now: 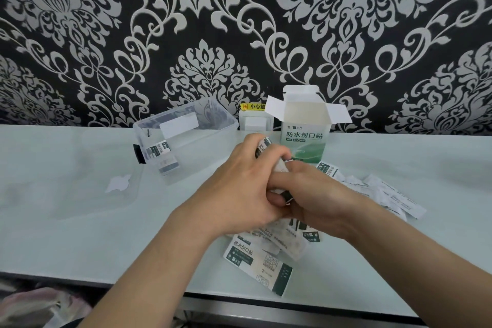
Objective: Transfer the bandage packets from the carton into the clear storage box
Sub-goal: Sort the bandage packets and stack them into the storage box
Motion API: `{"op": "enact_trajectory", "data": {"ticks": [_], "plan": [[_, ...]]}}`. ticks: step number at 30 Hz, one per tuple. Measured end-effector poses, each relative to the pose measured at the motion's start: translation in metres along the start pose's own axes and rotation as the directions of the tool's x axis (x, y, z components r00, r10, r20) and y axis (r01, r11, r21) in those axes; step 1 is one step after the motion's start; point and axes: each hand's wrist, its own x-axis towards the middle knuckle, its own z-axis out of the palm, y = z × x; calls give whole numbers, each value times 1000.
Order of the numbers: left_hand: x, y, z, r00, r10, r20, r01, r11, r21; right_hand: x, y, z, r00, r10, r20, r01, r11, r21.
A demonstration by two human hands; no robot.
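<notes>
My left hand (241, 184) and my right hand (314, 194) meet at the table's middle, both gripping one stack of white bandage packets (266, 149) whose top end sticks out above the fingers. The white and green carton (303, 138) stands upright behind the hands with its top flaps open. The clear storage box (183, 138) sits to the left of the carton, lid off, with a few packets (163, 157) standing in its near left corner. More loose packets (266, 261) lie under my wrists, and others (386, 194) are scattered to the right.
The box's clear lid (87, 189) lies flat on the pale table left of the hands. A white wall socket (255, 122) with a yellow warning sticker sits against the patterned wall between box and carton. The table's front edge (239, 298) runs close under my forearms.
</notes>
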Motion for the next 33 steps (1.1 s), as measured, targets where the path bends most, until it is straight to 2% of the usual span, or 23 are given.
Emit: {"op": "enact_trajectory", "data": {"ticks": [4, 7, 10, 12, 13, 16, 18, 22, 27, 33], "plan": [[-2, -1, -18, 989, -69, 132, 101, 963, -251, -1, -2, -4, 999, -16, 33, 18, 998, -60], [-2, -8, -31, 997, -56, 47, 70, 906, -418, -2, -7, -10, 995, 2, 102, 12, 990, -142], [-3, -15, -26, 982, -151, -112, 100, 924, -368, -4, -15, -23, 987, 37, 156, 14, 950, -313], [-7, -17, -20, 971, -176, -162, 124, 950, -287, -3, -18, -35, 995, 47, 88, -8, 916, -401], [-10, -19, -17, 981, -159, -115, 131, 967, -220, -2, -19, -41, 998, 45, 35, -27, 909, -415], [-19, -22, -2, 973, -97, 208, 76, 991, 107, 1, -16, -50, 996, 32, -81, -64, 900, -431], [-22, -24, 8, 965, -96, 244, 50, 981, 188, 4, -13, -47, 995, 36, -93, -74, 891, -448], [-22, -24, 6, 983, -120, 142, 83, 967, 242, 8, -5, -38, 996, 50, -81, -81, 883, -461], [-22, -25, 1, 977, -160, 144, 141, 981, 131, 9, -3, -39, 992, 46, -115, -93, 892, -443], [-19, -33, 1, 961, -203, 187, 192, 979, 75, 10, -4, -41, 991, 64, -115, -107, 901, -421]]}}
